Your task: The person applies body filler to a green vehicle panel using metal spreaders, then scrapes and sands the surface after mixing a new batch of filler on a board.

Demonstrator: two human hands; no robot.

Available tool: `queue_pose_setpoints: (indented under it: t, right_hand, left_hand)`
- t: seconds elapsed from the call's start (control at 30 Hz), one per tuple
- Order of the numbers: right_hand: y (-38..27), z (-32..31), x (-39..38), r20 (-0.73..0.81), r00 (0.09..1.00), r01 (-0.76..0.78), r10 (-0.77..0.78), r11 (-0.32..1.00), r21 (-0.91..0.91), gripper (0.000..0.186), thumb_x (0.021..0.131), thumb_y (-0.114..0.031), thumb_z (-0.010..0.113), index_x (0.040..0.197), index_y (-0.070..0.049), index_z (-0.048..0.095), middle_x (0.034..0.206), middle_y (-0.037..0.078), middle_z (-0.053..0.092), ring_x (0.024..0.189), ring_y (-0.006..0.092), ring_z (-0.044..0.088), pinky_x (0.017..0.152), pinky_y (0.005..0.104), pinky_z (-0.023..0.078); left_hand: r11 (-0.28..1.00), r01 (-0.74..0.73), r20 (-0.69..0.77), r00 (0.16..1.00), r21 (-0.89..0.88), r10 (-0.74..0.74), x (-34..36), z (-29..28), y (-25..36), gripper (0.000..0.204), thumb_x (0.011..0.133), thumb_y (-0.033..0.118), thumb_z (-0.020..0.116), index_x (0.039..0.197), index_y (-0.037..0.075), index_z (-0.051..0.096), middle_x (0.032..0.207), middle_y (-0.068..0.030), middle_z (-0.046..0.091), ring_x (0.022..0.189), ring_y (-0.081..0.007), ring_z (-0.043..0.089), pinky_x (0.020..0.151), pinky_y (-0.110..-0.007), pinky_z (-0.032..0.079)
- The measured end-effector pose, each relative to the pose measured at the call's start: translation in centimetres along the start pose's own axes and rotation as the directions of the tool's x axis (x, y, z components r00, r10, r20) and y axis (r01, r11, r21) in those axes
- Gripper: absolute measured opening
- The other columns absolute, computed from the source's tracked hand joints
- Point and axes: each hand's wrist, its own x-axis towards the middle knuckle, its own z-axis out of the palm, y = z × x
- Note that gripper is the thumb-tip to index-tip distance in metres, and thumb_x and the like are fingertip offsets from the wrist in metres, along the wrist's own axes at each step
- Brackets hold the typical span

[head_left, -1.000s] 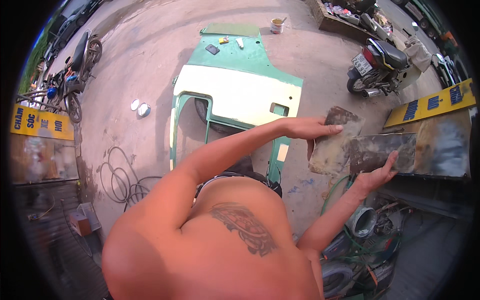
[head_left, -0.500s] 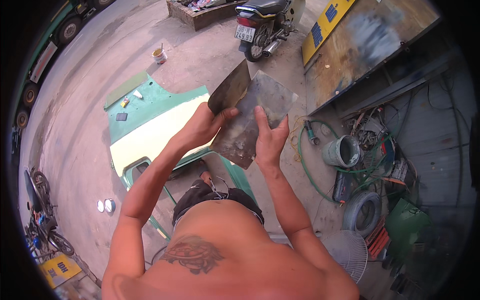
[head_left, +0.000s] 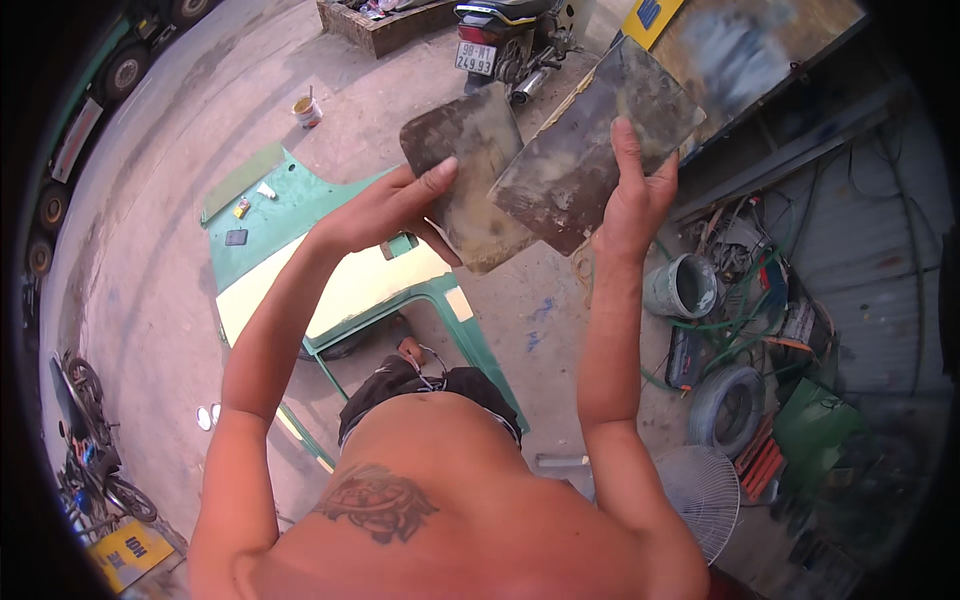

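My left hand [head_left: 395, 208] grips a thin, brownish-grey stained plate [head_left: 480, 200] with rounded corners, thumb on its upper face and fingers beneath. My right hand [head_left: 637, 195] holds a second flat rectangular plate [head_left: 590, 150], smeared with grey and tan residue. A pale yellow crust runs along this plate's upper left edge. Both plates are tilted, and their near edges meet or overlap in front of me; I cannot tell if they touch. Beyond and below lies a green vehicle body panel [head_left: 265, 225] with a broad pale yellow area, partly hidden by my left arm.
On the panel lie a dark flat phone-like object [head_left: 236, 237] and a small yellow-red box [head_left: 242, 207]. A small tub [head_left: 307, 111] stands farther off. To the right are a bucket [head_left: 680, 286], a tire [head_left: 726, 411], green hose and a fan [head_left: 697, 500]. A motorcycle [head_left: 505, 50] is parked ahead.
My right hand has moved up and right with its plate, and the plates have spread apart. The left plate has turned to show more of its face.
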Motion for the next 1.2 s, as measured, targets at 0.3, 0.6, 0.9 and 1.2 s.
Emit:
queue_pose_setpoints:
  t: [0.3,0.6,0.9,1.2]
  right_hand:
    - [2.5,-0.7,-5.8,0.122,0.986,-0.041,0.110,0.885,-0.464,0.036,0.091,-0.015,0.069,0.120,0.002,0.057,0.108,0.008,0.067,0.095,0.0131,0.062,0.087,0.0288,0.048]
    - [2.1,0.6,-7.9,0.272,0.962,0.115,0.014,0.885,-0.451,0.025,0.094,-0.010,0.063,0.115,0.001,0.056,0.101,0.007,0.069,0.088,0.0138,0.066,0.077,0.0283,0.054]
    - [-0.2,-0.3,-5.8,0.322,0.946,0.089,0.035,0.927,-0.364,0.028,0.094,-0.011,0.064,0.117,0.001,0.055,0.103,0.011,0.068,0.091,0.0155,0.066,0.081,0.0303,0.054]
    - [-3.1,-2.3,-5.0,0.351,0.909,-0.159,0.225,0.965,-0.208,0.032,0.091,-0.010,0.067,0.119,0.001,0.058,0.106,0.008,0.069,0.097,0.0126,0.063,0.088,0.0287,0.049]
  left_hand:
    - [0.937,-0.346,-0.367,0.877,-0.036,0.310,2.5,1.5,-0.6,0.071,0.101,0.056,0.035,0.134,-0.006,0.045,0.121,-0.0199,0.061,0.105,-0.0308,0.067,0.092,-0.039,0.055]
    - [0.970,-0.204,-0.419,0.898,-0.133,0.132,3.0,1.6,0.1,0.073,0.099,0.059,0.038,0.137,-0.003,0.044,0.127,-0.0168,0.058,0.118,-0.0252,0.059,0.106,-0.040,0.044]
    - [0.962,-0.257,-0.404,0.892,-0.091,0.200,2.3,3.2,0.0,0.077,0.098,0.063,0.036,0.133,-0.005,0.047,0.111,-0.0144,0.065,0.100,-0.0190,0.064,0.090,-0.031,0.049]
    - [0.653,-0.554,-0.480,0.819,-0.516,0.315,1.6,4.0,4.2,0.077,0.101,0.062,0.022,0.142,-0.002,0.036,0.135,-0.0228,0.052,0.123,-0.0344,0.054,0.104,-0.045,0.042]
